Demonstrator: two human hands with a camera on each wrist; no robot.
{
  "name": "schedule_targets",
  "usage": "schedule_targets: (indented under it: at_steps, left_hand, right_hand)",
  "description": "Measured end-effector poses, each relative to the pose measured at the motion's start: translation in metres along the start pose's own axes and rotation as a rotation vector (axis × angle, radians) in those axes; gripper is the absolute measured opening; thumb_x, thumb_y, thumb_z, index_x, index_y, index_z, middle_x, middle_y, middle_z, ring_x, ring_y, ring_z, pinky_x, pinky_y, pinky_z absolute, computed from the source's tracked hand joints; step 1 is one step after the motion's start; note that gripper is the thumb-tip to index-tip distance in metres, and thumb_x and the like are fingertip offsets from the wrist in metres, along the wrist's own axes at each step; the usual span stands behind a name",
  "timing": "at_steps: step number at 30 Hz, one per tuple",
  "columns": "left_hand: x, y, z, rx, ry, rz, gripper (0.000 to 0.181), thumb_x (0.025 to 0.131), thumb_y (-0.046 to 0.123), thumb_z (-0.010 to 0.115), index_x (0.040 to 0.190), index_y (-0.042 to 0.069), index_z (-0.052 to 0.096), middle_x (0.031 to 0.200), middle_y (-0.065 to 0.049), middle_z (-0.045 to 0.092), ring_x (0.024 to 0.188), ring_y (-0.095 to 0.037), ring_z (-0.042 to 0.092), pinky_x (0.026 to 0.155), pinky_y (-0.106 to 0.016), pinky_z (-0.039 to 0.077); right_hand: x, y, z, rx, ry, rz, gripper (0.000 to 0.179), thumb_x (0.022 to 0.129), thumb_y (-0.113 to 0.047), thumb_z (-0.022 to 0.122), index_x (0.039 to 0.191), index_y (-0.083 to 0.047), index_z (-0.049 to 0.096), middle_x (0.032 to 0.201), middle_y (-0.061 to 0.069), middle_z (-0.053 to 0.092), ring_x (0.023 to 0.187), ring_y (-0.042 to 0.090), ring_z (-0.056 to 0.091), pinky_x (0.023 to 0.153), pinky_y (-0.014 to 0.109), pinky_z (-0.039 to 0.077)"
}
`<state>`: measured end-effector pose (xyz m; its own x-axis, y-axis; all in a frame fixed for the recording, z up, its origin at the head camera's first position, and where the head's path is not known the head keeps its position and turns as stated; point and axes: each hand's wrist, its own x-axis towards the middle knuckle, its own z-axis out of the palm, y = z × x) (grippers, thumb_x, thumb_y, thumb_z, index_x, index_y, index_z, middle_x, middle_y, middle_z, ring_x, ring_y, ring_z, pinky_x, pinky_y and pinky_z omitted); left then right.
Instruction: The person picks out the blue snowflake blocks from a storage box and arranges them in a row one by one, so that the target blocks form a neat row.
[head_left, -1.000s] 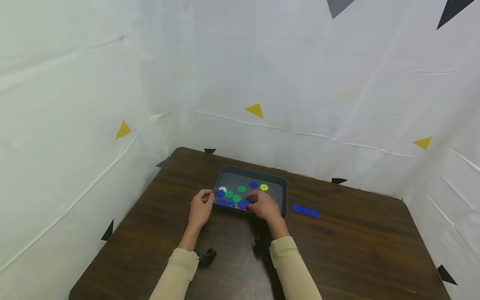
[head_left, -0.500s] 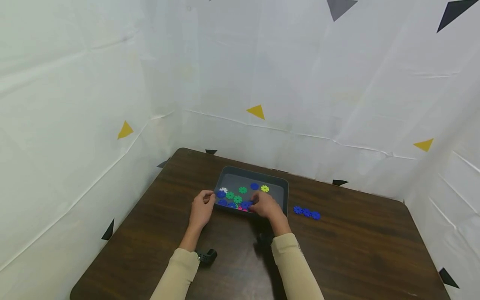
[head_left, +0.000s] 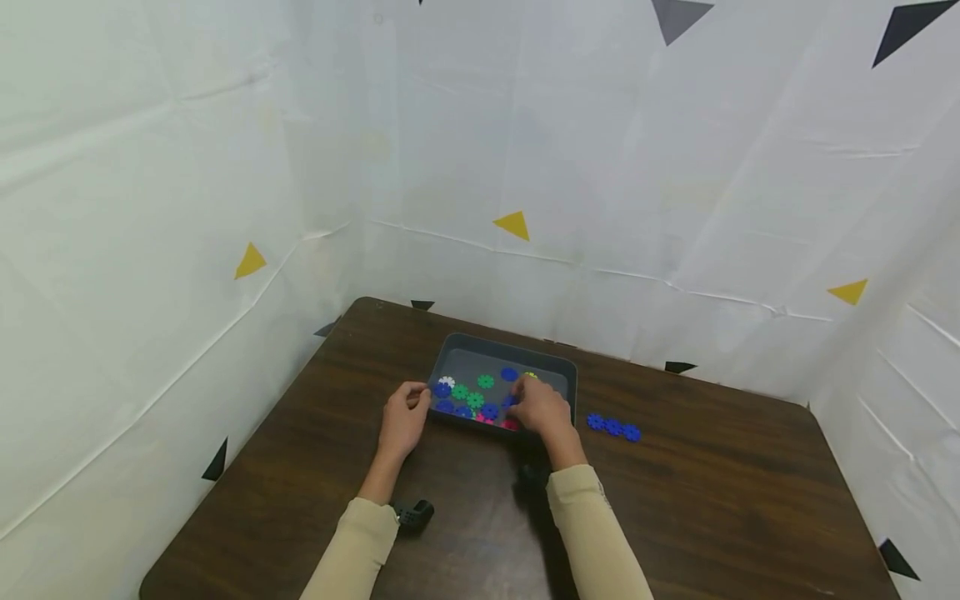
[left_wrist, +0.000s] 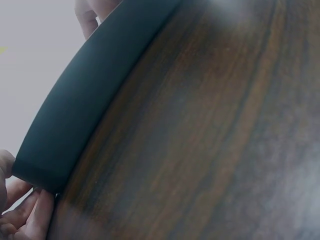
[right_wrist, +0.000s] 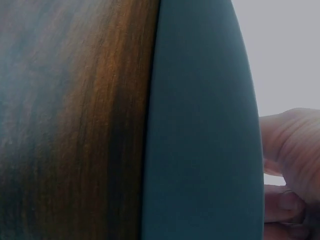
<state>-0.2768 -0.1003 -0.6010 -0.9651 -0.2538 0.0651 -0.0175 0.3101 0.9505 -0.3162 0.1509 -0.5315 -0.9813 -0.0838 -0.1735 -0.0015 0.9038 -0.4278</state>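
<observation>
In the head view a dark grey tray holds several notched, flower-shaped plastic discs. My left hand grips the tray's near left corner, thumb at the rim and fingers against the outer wall in the left wrist view. My right hand reaches over the front wall into the tray's right part, a blue disc pinched at its fingertips. Left of that lie another blue disc, green discs and a white disc. A red disc shows by the front wall. The right wrist view hides the fingertips behind the tray wall.
Three blue discs joined in a row lie on the brown wooden table, right of the tray. A yellow disc is partly covered by my right hand. White sheeting hangs behind the table and at both sides.
My right hand has moved slightly right and away from me inside the tray, a blue disc going with it. The red disc by the front wall is now more exposed. My left hand has stayed put.
</observation>
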Motion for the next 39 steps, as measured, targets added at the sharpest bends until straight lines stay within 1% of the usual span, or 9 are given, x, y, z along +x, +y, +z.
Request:
schedule_targets:
  at_steps: [5,9,15,19,26,29,33,36,39]
  left_hand:
    - [0.001,-0.001,0.000,-0.005,-0.005,-0.010,0.033,0.109,0.026,0.063,0.133,0.004,0.070,0.128,-0.017,0.075,0.122,-0.033,0.073,0.103,-0.055,0.058]
    - [0.001,-0.002,0.000,-0.004,-0.008,-0.003,0.034,0.110,0.026,0.063,0.134,0.004,0.069,0.129,-0.017,0.075,0.121,-0.033,0.073,0.102,-0.056,0.058]
    - [0.002,-0.001,-0.001,0.000,-0.006,-0.009,0.034,0.110,0.026,0.063,0.134,0.003,0.070,0.128,-0.017,0.075,0.121,-0.033,0.073,0.102,-0.055,0.058]
    - [0.002,0.001,-0.002,0.001,0.005,-0.008,0.033,0.110,0.025,0.063,0.132,0.002,0.070,0.126,-0.018,0.075,0.119,-0.035,0.073,0.101,-0.056,0.058]
    - [0.004,0.001,-0.003,-0.001,0.005,-0.013,0.034,0.110,0.025,0.063,0.134,0.002,0.070,0.127,-0.018,0.075,0.121,-0.035,0.073,0.102,-0.056,0.058]
    - [0.006,-0.001,-0.004,0.005,0.004,-0.014,0.034,0.110,0.025,0.063,0.134,0.002,0.069,0.128,-0.018,0.075,0.121,-0.035,0.073,0.102,-0.056,0.058]
    - [0.007,-0.004,-0.004,0.016,0.008,-0.018,0.034,0.110,0.027,0.063,0.134,0.003,0.069,0.128,-0.018,0.075,0.121,-0.034,0.073,0.102,-0.056,0.058]
    - [0.007,-0.005,-0.005,0.015,0.015,-0.018,0.034,0.110,0.027,0.063,0.133,0.004,0.070,0.127,-0.017,0.075,0.120,-0.033,0.073,0.102,-0.056,0.058]
    - [0.008,-0.005,-0.006,0.013,0.022,-0.012,0.034,0.109,0.027,0.063,0.133,0.004,0.070,0.127,-0.017,0.076,0.120,-0.034,0.073,0.101,-0.056,0.058]
  right_hand:
    - [-0.002,0.000,0.000,0.001,0.051,-0.009,0.026,0.098,-0.021,0.079,0.122,-0.017,0.072,0.112,0.007,0.076,0.097,0.031,0.069,0.089,0.057,0.056]
    - [-0.004,-0.001,-0.001,-0.003,0.093,-0.010,0.019,0.101,-0.017,0.074,0.120,-0.019,0.075,0.114,0.006,0.077,0.094,0.030,0.070,0.086,0.055,0.058]
    - [-0.006,-0.001,-0.002,0.026,0.106,-0.016,0.011,0.102,-0.017,0.073,0.113,-0.018,0.075,0.110,0.006,0.078,0.090,0.027,0.070,0.082,0.052,0.059]
    - [-0.007,-0.001,-0.004,0.031,0.116,-0.034,0.006,0.103,-0.019,0.073,0.108,-0.018,0.075,0.108,0.005,0.078,0.084,0.024,0.066,0.079,0.050,0.058]
    - [-0.007,0.001,-0.006,0.046,0.119,-0.039,0.010,0.103,-0.021,0.073,0.109,-0.013,0.076,0.103,0.005,0.077,0.081,0.021,0.063,0.078,0.048,0.058]
    - [-0.008,0.003,-0.005,0.062,0.123,-0.049,0.010,0.103,-0.021,0.073,0.108,-0.013,0.075,0.102,0.004,0.075,0.081,0.021,0.063,0.076,0.045,0.057]
    - [-0.011,0.004,-0.006,0.105,0.107,-0.059,0.012,0.101,-0.024,0.075,0.104,-0.012,0.075,0.099,0.004,0.075,0.079,0.020,0.062,0.072,0.041,0.055]
    - [-0.014,0.004,-0.009,0.127,0.093,-0.061,0.014,0.100,-0.026,0.076,0.102,-0.012,0.075,0.098,0.004,0.075,0.078,0.020,0.062,0.072,0.041,0.055]
    - [-0.016,0.005,-0.012,0.134,0.103,-0.065,0.013,0.100,-0.025,0.076,0.103,-0.012,0.075,0.099,0.004,0.074,0.079,0.020,0.062,0.072,0.040,0.055]
